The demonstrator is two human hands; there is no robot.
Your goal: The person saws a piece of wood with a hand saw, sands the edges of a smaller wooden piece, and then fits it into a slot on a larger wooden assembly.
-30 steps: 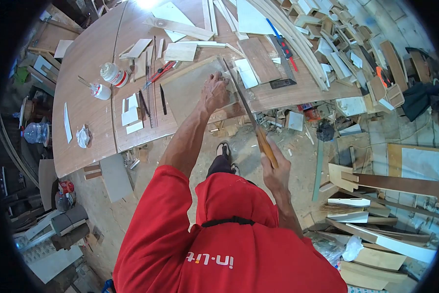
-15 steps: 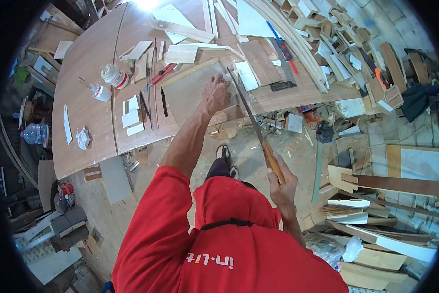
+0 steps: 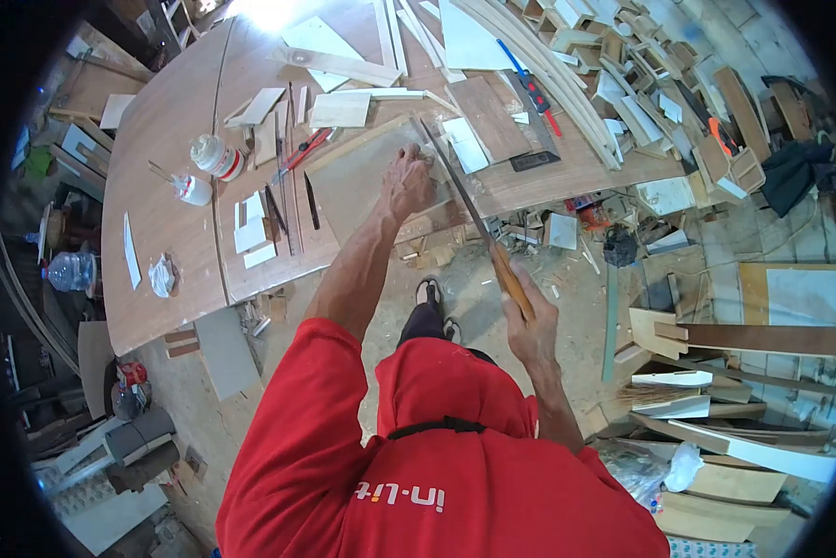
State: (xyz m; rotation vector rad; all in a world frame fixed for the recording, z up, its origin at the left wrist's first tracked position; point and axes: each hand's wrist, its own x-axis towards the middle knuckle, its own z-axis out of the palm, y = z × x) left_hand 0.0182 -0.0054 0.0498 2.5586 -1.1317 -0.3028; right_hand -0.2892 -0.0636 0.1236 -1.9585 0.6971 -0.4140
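My right hand (image 3: 534, 325) is wrapped round the wooden handle of a handsaw (image 3: 479, 223). The long narrow blade slants up and left across the table's near edge, its tip beyond my left hand. My left hand (image 3: 407, 181) presses down on a flat board (image 3: 348, 191), just left of the blade, with its fingers curled. What lies under those fingers is hidden, and I cannot tell what they grip. To the right of the blade are a white piece (image 3: 465, 144) and a brown wooden panel (image 3: 488, 118).
The wooden table (image 3: 162, 279) also bears a glue jar (image 3: 217, 157), a white pot with a brush (image 3: 193, 190), a red cutter (image 3: 304, 153), a try square (image 3: 535, 161) and a blue-red tool (image 3: 532, 90). Offcuts litter the floor; stacked wooden parts (image 3: 725, 484) stand at right.
My right hand has pushed the saw forward, up and slightly left, so the handle is closer to the table edge. My left hand stays at the same place on the board.
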